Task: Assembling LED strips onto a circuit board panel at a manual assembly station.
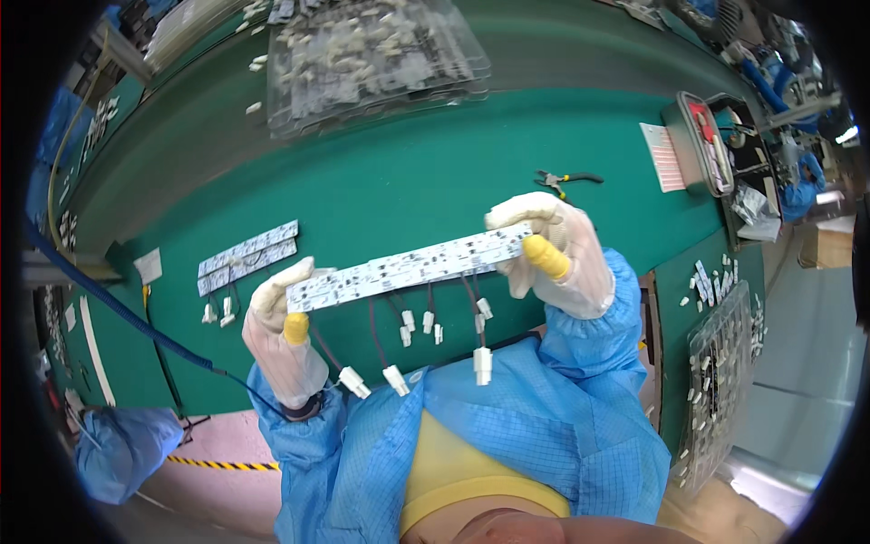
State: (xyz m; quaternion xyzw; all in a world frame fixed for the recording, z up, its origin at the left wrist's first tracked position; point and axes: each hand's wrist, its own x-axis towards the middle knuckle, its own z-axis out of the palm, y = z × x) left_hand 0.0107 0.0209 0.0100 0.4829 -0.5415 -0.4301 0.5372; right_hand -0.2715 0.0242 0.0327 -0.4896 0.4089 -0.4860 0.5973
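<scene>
A long white circuit strip (408, 267) is held level above the green bench, gripped at both ends. My left hand (281, 331), in a pale glove with a yellow fingertip cover, pinches its left end. My right hand (553, 254), gloved the same way, pinches its right end. Several dark wires with white plug connectors (482, 364) hang from the strip's lower edge toward my blue sleeves.
Two more white strips with wired connectors (246, 257) lie on the green mat (399, 172) at the left. Clear trays of small white parts (372, 54) sit at the back, another tray (720, 372) at the right. Pliers (566, 181) and a grey box (702, 145) lie right of centre.
</scene>
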